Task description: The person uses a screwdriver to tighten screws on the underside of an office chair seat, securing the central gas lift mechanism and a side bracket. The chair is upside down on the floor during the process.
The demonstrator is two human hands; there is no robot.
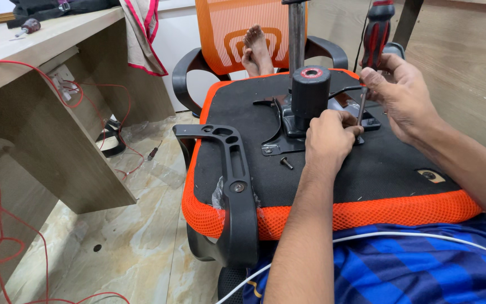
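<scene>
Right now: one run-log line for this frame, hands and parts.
left hand: steadying screwdriver tip at seat mechanism | right hand: gripping screwdriver | loose screw: on upturned chair seat

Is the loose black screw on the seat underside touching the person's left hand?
Apart. The head view shows the loose black screw lying alone on the black seat underside, with bare fabric between it and the left hand.
</scene>
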